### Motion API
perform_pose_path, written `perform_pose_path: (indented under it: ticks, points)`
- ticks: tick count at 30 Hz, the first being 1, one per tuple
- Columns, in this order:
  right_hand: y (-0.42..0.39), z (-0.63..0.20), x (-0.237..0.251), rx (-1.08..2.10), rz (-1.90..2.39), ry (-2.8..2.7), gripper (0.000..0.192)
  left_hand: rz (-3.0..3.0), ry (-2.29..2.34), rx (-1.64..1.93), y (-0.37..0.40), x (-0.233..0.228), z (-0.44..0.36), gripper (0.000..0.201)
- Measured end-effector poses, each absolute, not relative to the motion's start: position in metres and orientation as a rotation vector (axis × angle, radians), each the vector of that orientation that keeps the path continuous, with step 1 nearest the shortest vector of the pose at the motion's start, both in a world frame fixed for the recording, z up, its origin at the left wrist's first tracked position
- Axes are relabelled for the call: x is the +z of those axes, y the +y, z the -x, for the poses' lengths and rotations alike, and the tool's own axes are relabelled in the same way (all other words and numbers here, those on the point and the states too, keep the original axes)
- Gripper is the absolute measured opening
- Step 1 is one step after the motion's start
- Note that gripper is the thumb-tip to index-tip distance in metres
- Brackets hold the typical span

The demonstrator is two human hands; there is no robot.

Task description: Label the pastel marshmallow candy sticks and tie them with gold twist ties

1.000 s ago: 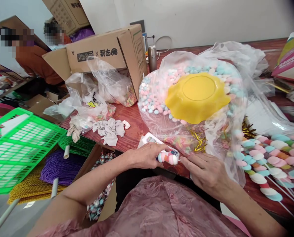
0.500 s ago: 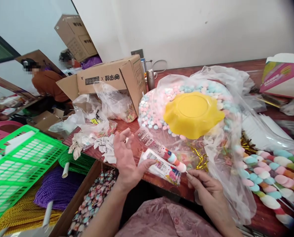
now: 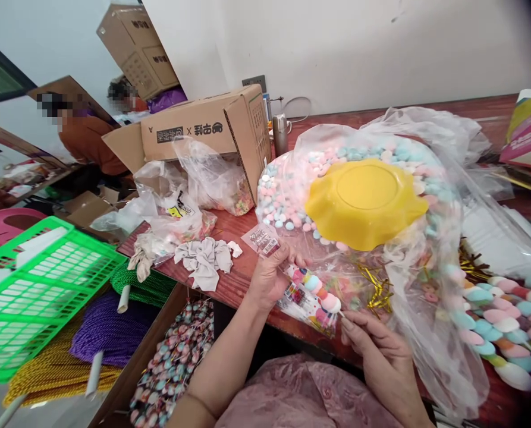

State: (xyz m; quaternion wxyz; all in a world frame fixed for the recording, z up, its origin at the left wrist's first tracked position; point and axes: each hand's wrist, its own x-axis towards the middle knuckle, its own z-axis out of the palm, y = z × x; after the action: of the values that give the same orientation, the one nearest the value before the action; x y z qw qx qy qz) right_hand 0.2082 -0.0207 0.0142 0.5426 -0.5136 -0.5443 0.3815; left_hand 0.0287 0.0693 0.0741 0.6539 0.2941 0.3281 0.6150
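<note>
Left hand (image 3: 267, 274) pinches the top of a clear printed wrapper (image 3: 292, 285), thumb and fingers closed on the film near its barcode flap. Inside the wrapper sits a marshmallow skewer (image 3: 316, 288) of pink, blue and orange pieces, lying over the near edge of the red worktop (image 3: 229, 279).

Right hand (image 3: 374, 345) is closed at the skewer's lower end. It seems to grip the stick, but the stick itself is too thin and hidden by the fingers to make out.

Just behind the wrapper is a big clear bag (image 3: 381, 238) of pastel sweets, with a yellow scalloped dish (image 3: 365, 202) lying upside down on it. The bag's film blurs what lies under it; gold twist ties (image 3: 376, 291) show through near its front.

Right edge: a row of finished skewers (image 3: 497, 315), partly veiled by the bag and cut off by the frame.

Left of the hands is a crumpled grey cloth (image 3: 205, 261), with smaller plastic bags (image 3: 189, 190) and an open cardboard box (image 3: 207, 128) behind it.

Below the worktop edge are a green plastic crate (image 3: 33, 285), purple and gold cord spools (image 3: 104, 327), and a box of wrapped sweets (image 3: 171, 362), its lower part out of view.
</note>
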Motion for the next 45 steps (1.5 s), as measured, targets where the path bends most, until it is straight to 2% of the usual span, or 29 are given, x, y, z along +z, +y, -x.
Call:
perform_pose_path:
  ticks: [2,5,7,9,11,13,16,18,20,23,25,27,31,37,40,42,45]
  points:
    - [-0.021,-0.208,0.012,0.592,1.16,-1.448,0.012,-0.574,0.759,1.401,0.067,0.069,-0.034,0.04]
    - [-0.018,-0.212,0.004,0.225,1.001,-1.752,0.032,-0.457,0.749,1.371,0.063,0.064,-0.04,0.042]
    - [-0.013,-0.216,-0.001,0.049,0.98,-1.895,0.038,-0.411,0.728,1.382,0.061,0.064,-0.042,0.042]
    - [-0.009,-0.219,-0.002,-0.014,1.019,-1.932,0.034,-0.412,0.706,1.423,0.059,0.064,-0.042,0.042]
    - [-0.008,-0.219,0.001,0.178,1.059,-1.876,0.024,-0.469,0.696,1.445,0.056,0.062,-0.043,0.044]
    - [-0.01,-0.214,0.007,0.651,1.101,-1.752,0.017,-0.539,0.695,1.445,0.054,0.059,-0.045,0.047]
    - [-0.015,-0.202,0.014,1.437,1.092,-1.429,0.032,-0.583,0.718,1.436,0.052,0.054,-0.048,0.05]
    - [-0.018,-0.196,0.015,1.626,1.059,-1.316,0.037,-0.598,0.721,1.433,0.051,0.053,-0.05,0.051]
    - [-0.016,-0.195,0.012,1.429,1.087,-1.426,0.032,-0.618,0.705,1.414,0.05,0.052,-0.051,0.051]
    - [-0.009,-0.203,0.007,0.643,1.141,-1.721,0.019,-0.627,0.728,1.38,0.047,0.05,-0.05,0.049]
    - [-0.005,-0.21,0.004,0.198,1.146,-1.858,0.026,-0.601,0.761,1.369,0.044,0.047,-0.051,0.047]
    - [-0.005,-0.212,0.002,0.014,1.135,-1.961,0.03,-0.553,0.778,1.349,0.042,0.044,-0.054,0.047]
    - [-0.011,-0.199,0.002,0.282,1.077,-1.918,0.026,-0.476,0.784,1.278,0.039,0.04,-0.062,0.05]
    - [-0.002,-0.197,0.014,1.22,1.156,-1.433,0.024,-0.613,0.752,1.172,0.038,0.042,-0.051,0.054]
    - [0.001,-0.202,0.016,1.257,1.182,-1.352,0.027,-0.658,0.733,1.131,0.046,0.044,-0.034,0.068]
    - [-0.001,-0.202,0.013,1.204,1.196,-1.397,0.028,-0.646,0.738,1.18,0.055,0.044,-0.026,0.071]
    - [-0.004,-0.199,0.007,1.052,1.214,-1.524,0.025,-0.551,0.777,1.28,0.067,0.043,-0.021,0.048]
